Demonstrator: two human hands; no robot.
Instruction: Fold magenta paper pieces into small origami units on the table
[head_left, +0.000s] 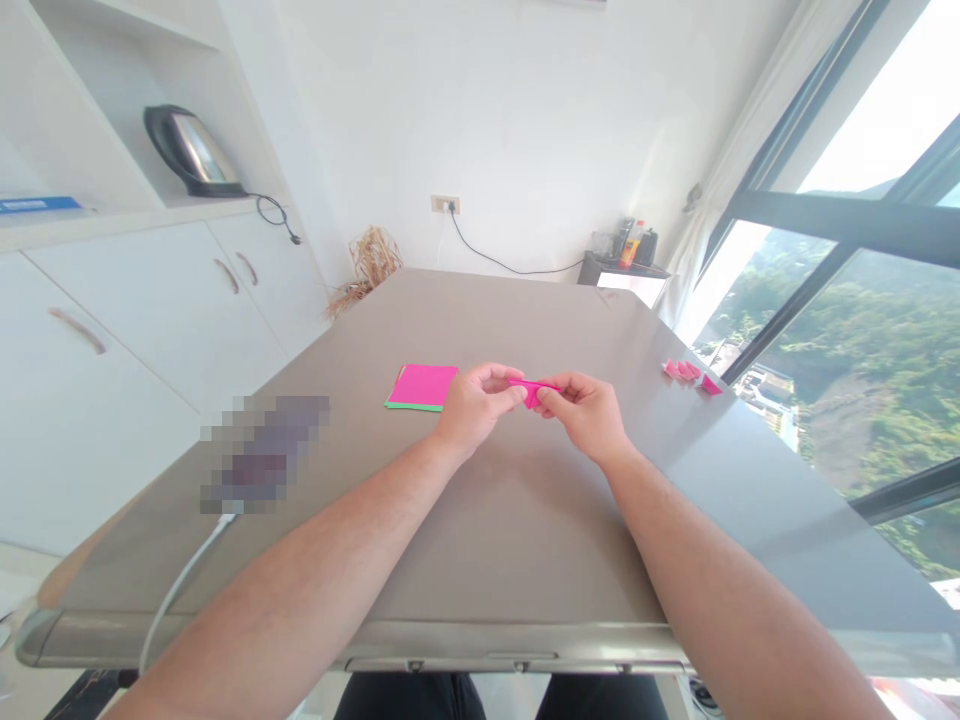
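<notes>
Between my two hands is a small folded piece of pink paper (532,391), held just above the table (517,520). My left hand (478,403) pinches its left end between thumb and fingers. At the other end, my right hand (585,408) grips the paper the same way, thumb in front. Fingers cover much of the paper, so its full shape is hidden. Just left of my left hand lies a stack of square paper sheets (422,385), pink on top with a green edge showing beneath.
Several small folded pink paper pieces (691,374) sit near the table's right edge by the window. A blurred-out object with a white cable (184,570) lies at the left. An electric kettle (196,155) stands on the shelf, and a bottle (631,244) stands behind the table.
</notes>
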